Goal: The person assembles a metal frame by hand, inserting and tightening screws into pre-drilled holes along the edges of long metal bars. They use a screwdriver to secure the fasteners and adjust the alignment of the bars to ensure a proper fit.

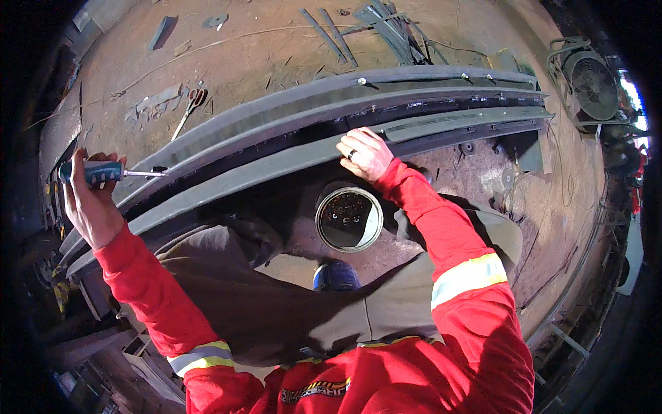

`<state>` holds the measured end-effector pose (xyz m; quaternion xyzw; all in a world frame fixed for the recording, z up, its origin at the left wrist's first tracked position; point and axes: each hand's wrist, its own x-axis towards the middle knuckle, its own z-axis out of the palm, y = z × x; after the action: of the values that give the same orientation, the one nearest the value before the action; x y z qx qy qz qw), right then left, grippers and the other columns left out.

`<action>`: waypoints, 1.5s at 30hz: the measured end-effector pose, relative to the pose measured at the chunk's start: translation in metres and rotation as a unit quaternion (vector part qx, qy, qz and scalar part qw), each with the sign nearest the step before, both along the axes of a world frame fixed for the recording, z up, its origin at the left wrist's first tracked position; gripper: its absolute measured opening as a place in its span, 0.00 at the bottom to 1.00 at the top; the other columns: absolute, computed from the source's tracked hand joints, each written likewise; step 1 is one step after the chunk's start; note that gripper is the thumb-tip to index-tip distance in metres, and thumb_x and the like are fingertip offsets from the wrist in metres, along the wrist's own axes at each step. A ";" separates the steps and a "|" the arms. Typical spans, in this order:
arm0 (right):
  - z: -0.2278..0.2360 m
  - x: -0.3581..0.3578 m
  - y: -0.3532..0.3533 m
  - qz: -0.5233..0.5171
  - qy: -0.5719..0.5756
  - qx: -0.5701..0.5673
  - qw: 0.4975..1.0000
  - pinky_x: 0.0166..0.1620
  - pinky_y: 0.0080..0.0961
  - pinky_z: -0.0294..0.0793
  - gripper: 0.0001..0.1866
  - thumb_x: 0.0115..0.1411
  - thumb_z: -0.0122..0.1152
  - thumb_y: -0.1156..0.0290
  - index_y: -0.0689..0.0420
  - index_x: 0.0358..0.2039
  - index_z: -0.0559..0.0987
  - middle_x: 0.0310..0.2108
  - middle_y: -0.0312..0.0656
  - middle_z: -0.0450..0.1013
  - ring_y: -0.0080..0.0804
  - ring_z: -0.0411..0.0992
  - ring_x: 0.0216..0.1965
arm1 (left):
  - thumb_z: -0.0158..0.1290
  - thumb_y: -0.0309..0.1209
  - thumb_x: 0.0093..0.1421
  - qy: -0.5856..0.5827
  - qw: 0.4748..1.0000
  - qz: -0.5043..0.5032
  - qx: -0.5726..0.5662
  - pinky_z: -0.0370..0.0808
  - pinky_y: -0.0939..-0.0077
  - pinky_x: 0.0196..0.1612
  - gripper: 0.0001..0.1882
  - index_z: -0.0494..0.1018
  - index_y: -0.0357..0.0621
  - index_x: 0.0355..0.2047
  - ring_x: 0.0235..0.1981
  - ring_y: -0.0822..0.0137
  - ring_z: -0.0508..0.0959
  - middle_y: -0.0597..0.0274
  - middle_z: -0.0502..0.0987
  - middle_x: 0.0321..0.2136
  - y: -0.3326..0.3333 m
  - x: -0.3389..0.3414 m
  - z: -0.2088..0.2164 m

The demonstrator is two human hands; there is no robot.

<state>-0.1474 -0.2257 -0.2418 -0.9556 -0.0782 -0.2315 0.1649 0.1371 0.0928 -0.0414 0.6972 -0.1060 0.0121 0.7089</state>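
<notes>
My left hand (94, 207) is wrapped round the thick teal handle of a screwdriver (95, 172). Its silver shaft points right, with a dark tip over the left part of the long metal channels (276, 153). These curved grey-green channels lie side by side across my lap. My right hand (367, 154) rests at the nearest channel, right of the middle, with its fingers curled in; whatever they pinch is hidden. Between my knees stands a round can (376, 224) with small dark and shiny pieces inside. Several small shiny fasteners (361, 81) sit along the farthest channel.
Beyond the channels, shears (196, 100) and scrap pieces (157, 103) lie on the brown floor. Loose metal strips (389, 33) are heaped farther back. A round fan (592, 84) stands at the far right. Thin cables (565, 186) trail over the floor on the right.
</notes>
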 end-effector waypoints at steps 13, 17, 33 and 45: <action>0.000 0.008 0.013 -0.001 0.004 0.030 1.000 0.44 0.32 0.67 0.10 0.44 0.62 0.71 0.57 0.28 0.73 0.30 0.38 0.69 0.35 0.69 0.37 | 0.53 0.34 0.60 -0.004 1.000 -0.029 -0.009 0.82 0.65 0.32 0.15 0.69 0.37 0.43 0.30 0.58 0.80 0.48 0.76 0.29 -0.022 -0.011 0.006; 0.000 0.008 0.011 0.013 0.011 0.040 0.999 0.43 0.32 0.67 0.09 0.45 0.61 0.72 0.58 0.27 0.72 0.29 0.38 0.68 0.36 0.69 0.36 | 0.53 0.34 0.60 0.003 1.000 -0.009 -0.006 0.81 0.66 0.31 0.15 0.69 0.37 0.43 0.30 0.58 0.80 0.49 0.77 0.29 -0.028 -0.013 0.005; -0.011 0.008 0.010 0.005 -0.027 -0.010 1.000 0.44 0.32 0.67 0.12 0.41 0.62 0.67 0.55 0.28 0.75 0.34 0.36 0.68 0.34 0.67 0.39 | 0.53 0.35 0.61 0.085 0.985 -0.145 -0.031 0.77 0.71 0.33 0.10 0.70 0.42 0.38 0.28 0.65 0.79 0.59 0.76 0.29 -0.104 -0.053 -0.054; -0.011 0.007 0.006 -0.006 0.020 -0.069 0.997 0.41 0.32 0.65 0.16 0.43 0.63 0.59 0.55 0.31 0.77 0.33 0.34 0.68 0.33 0.68 0.39 | 0.55 0.36 0.60 0.100 0.961 -0.257 0.030 0.77 0.77 0.26 0.12 0.69 0.40 0.33 0.25 0.73 0.76 0.62 0.75 0.25 -0.179 -0.091 -0.080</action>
<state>-0.1407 -0.2197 -0.2523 -0.9696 -0.0846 -0.2072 0.0986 0.0464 -0.0861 -0.1211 0.6651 -0.2099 -0.2433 0.6741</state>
